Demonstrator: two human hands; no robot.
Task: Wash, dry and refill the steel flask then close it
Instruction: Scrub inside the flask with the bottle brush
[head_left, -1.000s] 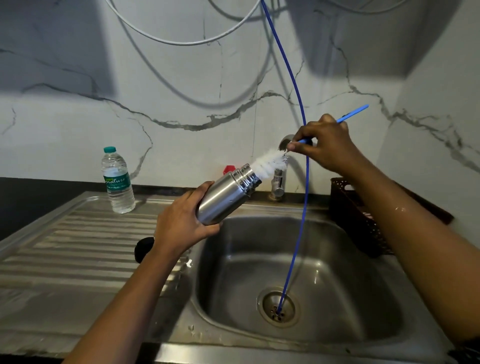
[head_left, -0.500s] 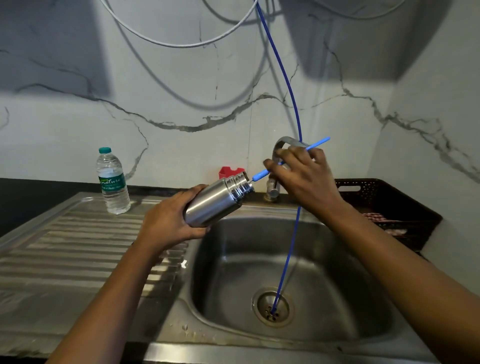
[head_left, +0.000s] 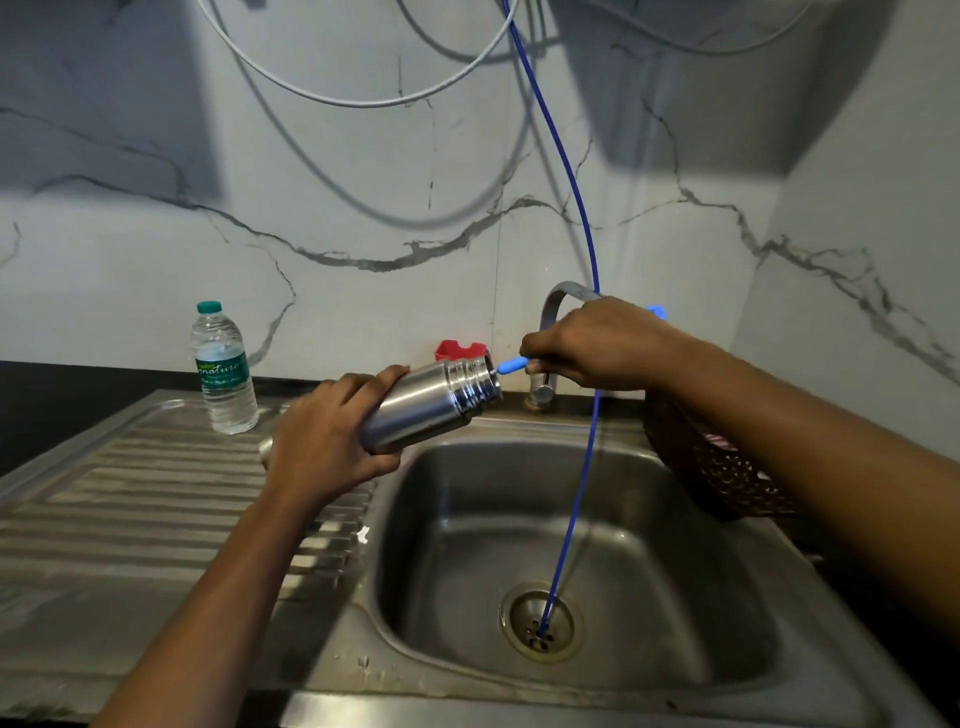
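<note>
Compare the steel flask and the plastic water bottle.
The steel flask is tilted, gripped by the left hand; the plastic water bottle stands upright on the drainboard. The flask is uncapped, a blue brush handle in its mouth; the bottle wears a green cap. The flask is opaque metal, the bottle clear.

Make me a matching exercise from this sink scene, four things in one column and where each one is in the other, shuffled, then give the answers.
1 steel flask
2 blue brush handle
3 water bottle
4 blue hose

A end in the sink drain
B upright on the drainboard
C gripped, tilted, by the left hand
D held by the right hand

Pairs: 1-C, 2-D, 3-B, 4-A
</note>
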